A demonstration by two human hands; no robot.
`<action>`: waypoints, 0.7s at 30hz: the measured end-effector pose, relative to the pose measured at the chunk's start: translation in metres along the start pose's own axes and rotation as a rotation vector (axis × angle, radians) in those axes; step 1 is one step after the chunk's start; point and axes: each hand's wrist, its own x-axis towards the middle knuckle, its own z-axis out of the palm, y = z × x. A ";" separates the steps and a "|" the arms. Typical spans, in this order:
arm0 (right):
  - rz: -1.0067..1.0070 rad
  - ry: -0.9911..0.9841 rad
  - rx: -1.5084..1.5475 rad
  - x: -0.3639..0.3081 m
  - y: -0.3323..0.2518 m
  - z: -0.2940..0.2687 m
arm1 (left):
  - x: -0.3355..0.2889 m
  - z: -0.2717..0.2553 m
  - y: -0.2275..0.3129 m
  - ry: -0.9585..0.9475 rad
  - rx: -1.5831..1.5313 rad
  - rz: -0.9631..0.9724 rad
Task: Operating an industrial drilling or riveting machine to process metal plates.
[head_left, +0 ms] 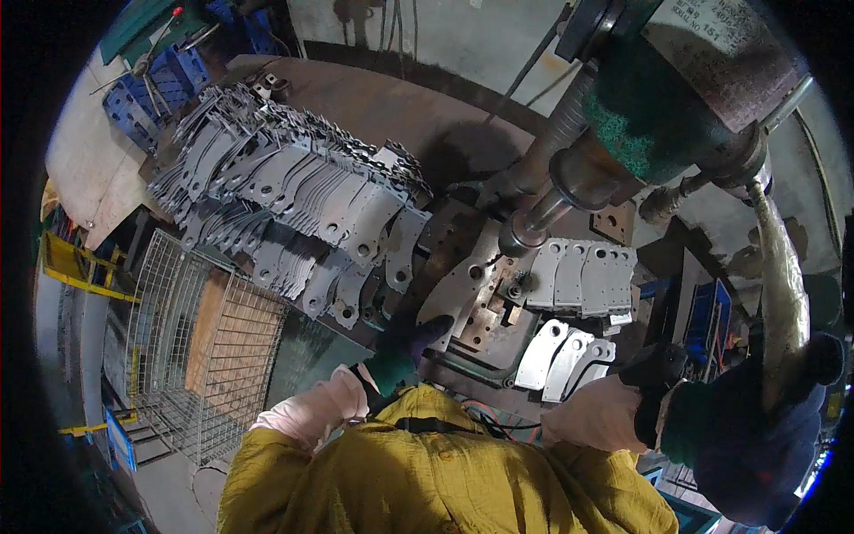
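Observation:
My left hand [411, 345], in a dark glove, grips the near end of a curved grey metal plate [455, 292]. That plate lies on a drilled steel fixture block [489, 307] under the spindle [525, 233] of a green drill press [636, 98]. Its far end reaches close to the spindle tip; whether they touch, I cannot tell. At the right, my gloved right hand [756, 436] is closed around the long lever [781, 285], which is wrapped in pale tape. Shadow hides some fingers of both hands.
Many similar plates [302, 191] stand in leaning rows on the table's left. More plates [578, 276] lie right of the fixture, with several bright ones [562, 356] nearer me. A wire basket [209, 343] stands lower left. Blue bins [707, 316] are at the right.

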 end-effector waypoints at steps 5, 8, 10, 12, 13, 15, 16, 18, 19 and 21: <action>-0.002 0.001 -0.001 0.000 0.000 -0.002 | -0.003 -0.002 0.013 -0.029 -0.028 -0.062; 0.000 0.004 -0.011 0.002 0.002 -0.006 | 0.002 0.000 0.003 -0.039 -0.030 0.018; 0.008 0.004 0.007 -0.002 0.004 -0.002 | 0.000 -0.002 -0.002 -0.059 -0.114 -0.046; 0.003 0.014 0.010 -0.003 0.000 -0.001 | 0.000 -0.003 -0.007 -0.053 -0.154 -0.086; 0.000 0.007 0.001 -0.002 0.000 -0.001 | 0.001 -0.001 -0.015 -0.035 -0.153 -0.095; 0.005 0.008 -0.002 -0.001 0.003 -0.002 | 0.001 0.001 -0.001 -0.022 -0.130 -0.165; 0.005 0.010 -0.005 -0.001 0.003 -0.003 | -0.002 0.000 0.008 -0.029 -0.108 -0.227; 0.007 0.016 -0.006 -0.002 0.002 -0.003 | -0.003 -0.001 0.014 -0.033 -0.078 -0.250; 0.009 0.021 -0.004 -0.002 0.001 -0.003 | -0.001 -0.001 0.005 -0.033 -0.067 -0.212; 0.025 0.022 -0.004 -0.003 0.001 -0.001 | -0.001 -0.001 0.002 -0.031 -0.027 -0.145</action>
